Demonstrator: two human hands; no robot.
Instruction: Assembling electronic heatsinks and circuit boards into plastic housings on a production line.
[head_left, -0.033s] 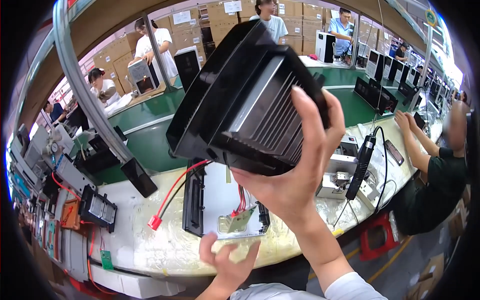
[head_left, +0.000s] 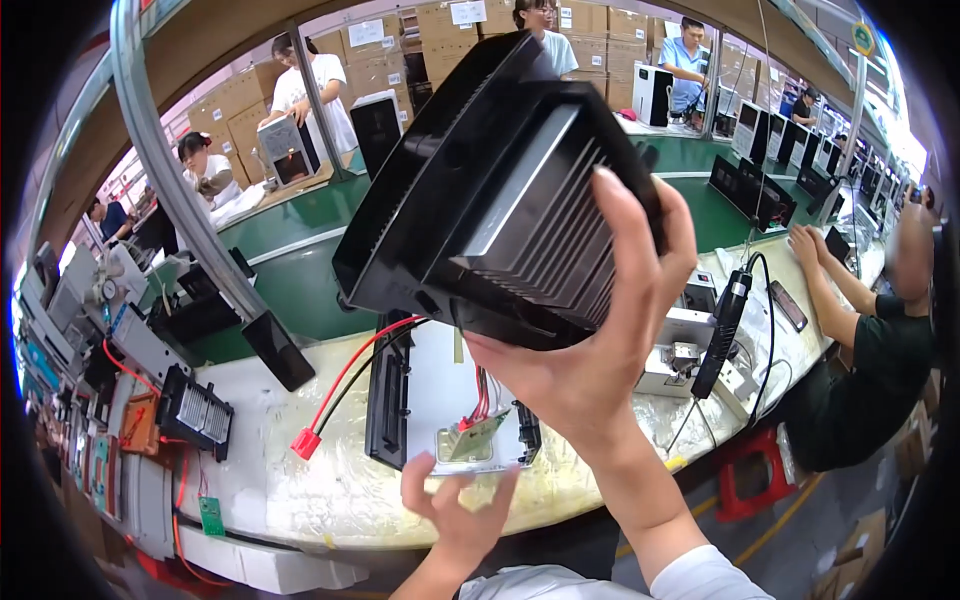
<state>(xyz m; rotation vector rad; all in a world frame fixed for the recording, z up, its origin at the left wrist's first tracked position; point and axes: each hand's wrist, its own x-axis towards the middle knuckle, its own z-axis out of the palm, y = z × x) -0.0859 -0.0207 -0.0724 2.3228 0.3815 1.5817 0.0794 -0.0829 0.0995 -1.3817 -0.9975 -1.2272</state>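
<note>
My right hand (head_left: 585, 390) is wrapped round a black plastic housing (head_left: 400, 225) with a metal-finned block (head_left: 540, 235) set in it, raised and tilted above the bench. A red and a black wire hang from it, ending in a red connector (head_left: 306, 443). Red wires also run down below it to a small circuit board (head_left: 474, 438). That board is over a white panel with a black frame (head_left: 388, 400), lying on the bench and partly hidden by the housing. Near the panel's front edge, my left hand (head_left: 462, 515) is empty, fingers apart.
A black power screwdriver (head_left: 722, 335) hangs at the right, by metal fixtures (head_left: 675, 365). Another finned unit (head_left: 197, 415) and a green circuit board (head_left: 211, 516) are at the left. A metal post (head_left: 180, 170) rises beyond them. A co-worker's hands (head_left: 815, 245) rest at the far right.
The housing in my right hand has shifted and turned very slightly, and its hanging connector has swung a little left. My left hand has barely moved.
</note>
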